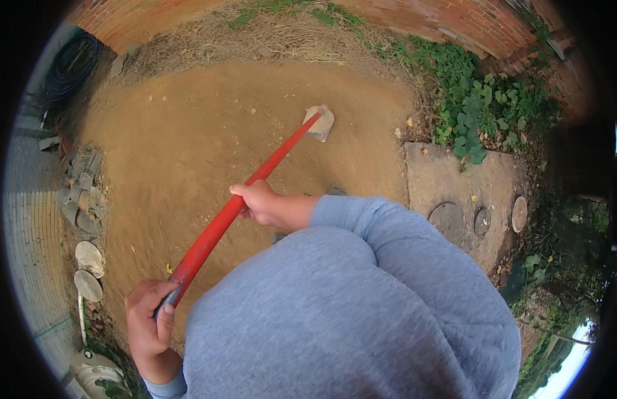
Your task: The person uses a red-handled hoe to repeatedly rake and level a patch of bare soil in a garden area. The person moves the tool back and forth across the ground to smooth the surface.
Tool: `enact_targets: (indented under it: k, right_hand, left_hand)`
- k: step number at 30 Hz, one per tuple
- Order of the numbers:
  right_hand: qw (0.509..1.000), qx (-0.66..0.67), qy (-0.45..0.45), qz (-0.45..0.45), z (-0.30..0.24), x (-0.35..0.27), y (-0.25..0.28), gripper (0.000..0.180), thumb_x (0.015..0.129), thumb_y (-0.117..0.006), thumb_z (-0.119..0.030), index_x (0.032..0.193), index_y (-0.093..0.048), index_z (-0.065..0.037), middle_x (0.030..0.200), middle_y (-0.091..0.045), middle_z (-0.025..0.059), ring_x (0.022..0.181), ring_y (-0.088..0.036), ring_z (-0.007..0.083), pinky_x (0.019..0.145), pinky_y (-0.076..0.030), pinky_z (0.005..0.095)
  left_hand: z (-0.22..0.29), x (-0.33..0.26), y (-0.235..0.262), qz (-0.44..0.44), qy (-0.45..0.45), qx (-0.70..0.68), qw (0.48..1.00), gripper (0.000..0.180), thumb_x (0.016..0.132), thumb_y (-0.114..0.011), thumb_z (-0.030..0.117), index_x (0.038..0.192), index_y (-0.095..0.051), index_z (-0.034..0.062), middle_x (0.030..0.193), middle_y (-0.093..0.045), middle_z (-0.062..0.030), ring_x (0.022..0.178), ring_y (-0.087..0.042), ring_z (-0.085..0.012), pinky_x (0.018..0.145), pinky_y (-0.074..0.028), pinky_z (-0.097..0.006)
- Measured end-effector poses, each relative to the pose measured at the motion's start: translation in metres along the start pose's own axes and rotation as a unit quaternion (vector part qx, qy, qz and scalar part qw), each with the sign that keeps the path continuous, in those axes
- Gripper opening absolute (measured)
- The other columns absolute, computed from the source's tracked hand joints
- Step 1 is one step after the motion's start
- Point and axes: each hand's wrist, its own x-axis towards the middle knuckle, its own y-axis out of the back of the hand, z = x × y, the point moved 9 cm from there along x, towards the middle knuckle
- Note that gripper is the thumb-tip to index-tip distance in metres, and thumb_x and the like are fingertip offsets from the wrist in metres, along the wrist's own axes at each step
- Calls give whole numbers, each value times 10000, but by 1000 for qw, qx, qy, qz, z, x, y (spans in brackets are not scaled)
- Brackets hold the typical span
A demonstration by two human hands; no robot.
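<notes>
A hoe with a long red handle (218, 223) slants across the view from lower left to upper right. Its dusty, pale metal blade (319, 124) rests on or just above the bare brown soil (182, 126) ahead of me. My left hand (151, 316) is closed around the dark butt end of the handle, at the lower left. Farther up, near the handle's middle, my right hand (258, 201) grips the shaft, its forearm crossing in front of my grey-blue sweatshirt. Part of the ground close to me is hidden behind my body.
Dry straw (275, 40) lies along a brick wall at the far side. Green leafy vines (464, 100) spread beside a concrete slab (421, 173) with round lids on the right. Broken tiles (82, 186) and round discs (89, 258) line the left, below a coiled dark hose (70, 66).
</notes>
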Motion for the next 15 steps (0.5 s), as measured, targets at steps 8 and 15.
enact_targets:
  k: [8, 15]
  right_hand:
    - [985, -82, -127, -84, -60, 40, 140, 239, 921, -598, -352, 855, -580, -123, 771, -621, 42, 680, -604, 179, 550, -504, 354]
    - [958, -153, -227, -90, -101, 71, 266, 261, 923, -587, -361, 876, -601, -105, 755, -616, 56, 678, -609, 190, 566, -517, 365]
  left_hand:
    - [77, -9, -20, 254, 81, 26, 963, 436, 839, -554, 392, 882, -676, -24, 806, -638, -147, 773, -561, -260, 721, -431, -345]
    - [210, 16, -86, 322, 237, 95, 912, 406, 826, -543, 400, 845, -651, 9, 875, -607, -137, 782, -532, -245, 735, -407, -351]
